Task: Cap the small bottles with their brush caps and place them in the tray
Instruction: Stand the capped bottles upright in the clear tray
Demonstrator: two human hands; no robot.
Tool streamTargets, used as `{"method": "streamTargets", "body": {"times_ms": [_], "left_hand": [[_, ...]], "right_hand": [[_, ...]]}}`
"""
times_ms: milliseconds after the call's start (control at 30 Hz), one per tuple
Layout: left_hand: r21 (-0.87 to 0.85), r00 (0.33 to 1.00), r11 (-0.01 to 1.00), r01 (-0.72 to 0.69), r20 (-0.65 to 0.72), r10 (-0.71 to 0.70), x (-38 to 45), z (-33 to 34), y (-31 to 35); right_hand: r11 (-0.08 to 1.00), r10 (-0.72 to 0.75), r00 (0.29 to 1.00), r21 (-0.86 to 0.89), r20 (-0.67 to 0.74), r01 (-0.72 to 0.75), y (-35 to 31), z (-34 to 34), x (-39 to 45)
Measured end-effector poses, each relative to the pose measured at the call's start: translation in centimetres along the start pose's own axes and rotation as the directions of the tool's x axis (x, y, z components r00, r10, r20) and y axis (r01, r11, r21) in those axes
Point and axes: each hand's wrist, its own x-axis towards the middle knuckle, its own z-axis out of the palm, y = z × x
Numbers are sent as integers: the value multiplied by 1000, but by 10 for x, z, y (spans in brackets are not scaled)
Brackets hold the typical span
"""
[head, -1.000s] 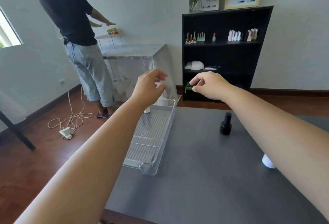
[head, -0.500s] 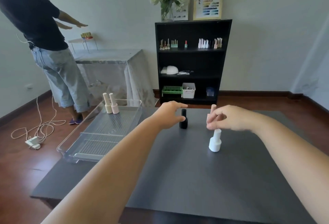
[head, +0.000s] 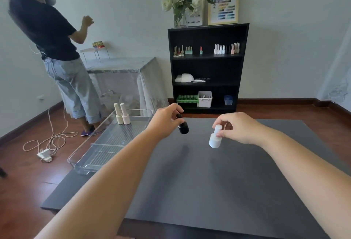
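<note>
Over the dark table: I've got both bottles lifted off the top, one in each hand, and neither is in the tray yet.
Black bottle (head: 182, 126): held by its cap in my left hand (head: 164, 123), body hanging tilted down and to the right, clear of the table (head: 218, 181).
White bottle (head: 216, 138): right of the black one and a little nearer me, cap pinched by my right hand (head: 237, 127), leaning slightly, shadow on the table beneath it.
Left hand: fingers curled round the black cap, holding that bottle alone.
Right hand: thumb and fingertips closed on the white cap, nothing else in it.
Caps: both look seated on their necks; whether they're screwed fully down I cannot tell.
Step in hand, my read: give each cap a final twist, then carry the bottles left to the tray (head: 106, 140).
Doing it well: I'd level the black bottle first, since a tilted one held only by the cap could drop off if the thread is loose.
Tray: clear, at the left edge of the table, two pale capped bottles (head: 122, 114) standing upright together at its far end.
Placement: I'd set mine just beside those two, upright, one at a time, so nothing knocks over.
Further out: a person (head: 57, 52) stands at the far left with a cable (head: 49, 143) on the floor; a black shelf (head: 207, 67) is against the far wall.
</note>
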Motion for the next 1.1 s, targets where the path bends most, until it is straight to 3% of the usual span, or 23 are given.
{"method": "streamTargets", "body": {"times_ms": [233, 400, 667, 933, 1100], "left_hand": [[-33, 956, 988, 149, -252, -152, 3, -71, -51], [-66, 894, 963, 261, -361, -266, -4, -93, -100], [-48, 883, 947, 318, -348, -314, 8, -83, -150], [22, 915, 960, 278, -309, -258, 25, -72, -174], [56, 911, 962, 266, -340, -232, 30, -72, -179]], "right_hand": [[963, -193, 967, 158, -168, 219, -66, 16, 69], [924, -201, 946, 270, -255, 269, -107, 49, 120], [964, -151, 985, 208, -81, 165, -129, 113, 186], [992, -101, 995, 73, -24, 102, -133, 151, 226], [996, -59, 997, 65, -57, 62, -137, 166, 241]]}}
